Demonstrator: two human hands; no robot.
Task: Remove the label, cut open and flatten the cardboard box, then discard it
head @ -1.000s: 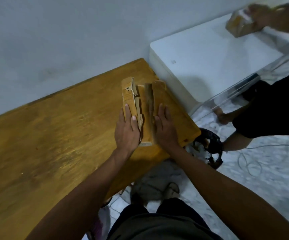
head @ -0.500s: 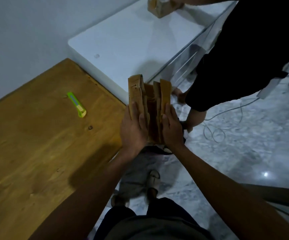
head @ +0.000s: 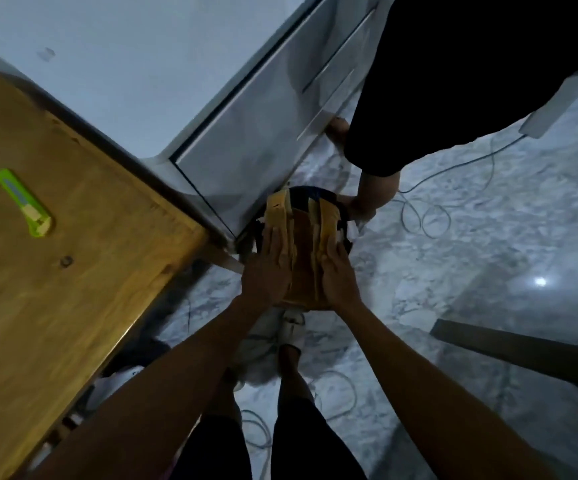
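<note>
— Where do we stand with the task?

— We judge we're on the last step, discarding. The flattened cardboard box (head: 306, 247) is folded into a narrow bundle and held off the wooden table (head: 73, 271), out past its right corner, above the floor.

— How are we holding it?

— Pressed between our palms. Our left hand (head: 268, 271) lies flat along the bundle's left side, our right hand (head: 338, 275) along its right side. The fingers of both are stretched out straight against the cardboard, not curled around it; the squeeze alone keeps it up.

— And where does it go?

— Directly under the far end of the bundle we see a dark round bin (head: 344, 220), wedged near the foot of the white cabinet (head: 246, 140). Its rim is mostly hidden by the cardboard, so we can't tell how full it is.

— What does the next move call for?

— We think: lower the bundle end-first into that opening, keep the palms pressing until the far end is inside, then spread the hands. The folds look springy, so it could fan out and catch on the rim.

— Anything in the way?

— Another person's leg (head: 377, 188) stands just beside the bin on the right. The green utility knife (head: 24, 202) lies on the table, well apart.
</note>
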